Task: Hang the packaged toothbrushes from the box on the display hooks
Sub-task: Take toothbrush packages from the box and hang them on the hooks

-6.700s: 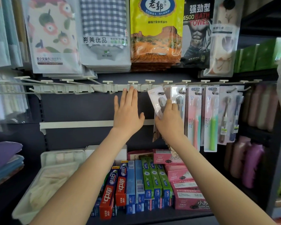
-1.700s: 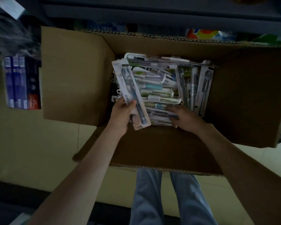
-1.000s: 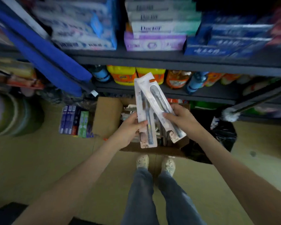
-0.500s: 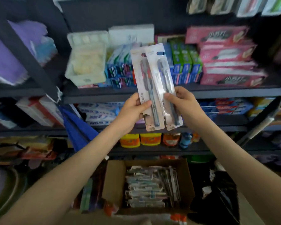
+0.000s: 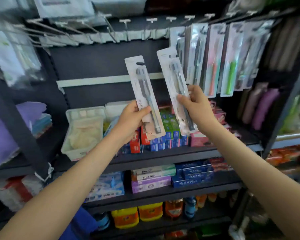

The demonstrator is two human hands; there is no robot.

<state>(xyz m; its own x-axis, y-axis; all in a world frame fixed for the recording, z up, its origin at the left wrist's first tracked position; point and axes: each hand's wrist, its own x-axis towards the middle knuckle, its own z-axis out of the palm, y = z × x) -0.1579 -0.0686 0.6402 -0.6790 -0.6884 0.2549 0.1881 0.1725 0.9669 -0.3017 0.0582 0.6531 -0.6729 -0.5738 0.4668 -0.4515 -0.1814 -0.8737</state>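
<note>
Both packs raised and split apart since half a second back, when they overlapped. Left hand [image 5: 130, 116] pinches the lower part of the left toothbrush pack [image 5: 142, 84]: long white card, clear blister, dark brush. Right hand [image 5: 196, 104] grips the matching right toothbrush pack [image 5: 173, 75], its top just beside the hung toothbrush packs [image 5: 215, 58]. Bare display hooks [image 5: 151, 19] above, behind.

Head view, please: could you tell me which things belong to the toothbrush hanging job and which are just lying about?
Job in hand:
left hand, gripping one toothbrush pack
right hand, gripping the other pack
empty display hooks
hung toothbrush packs

Lying about:
toothpaste boxes
white tray
yellow bottles
</note>
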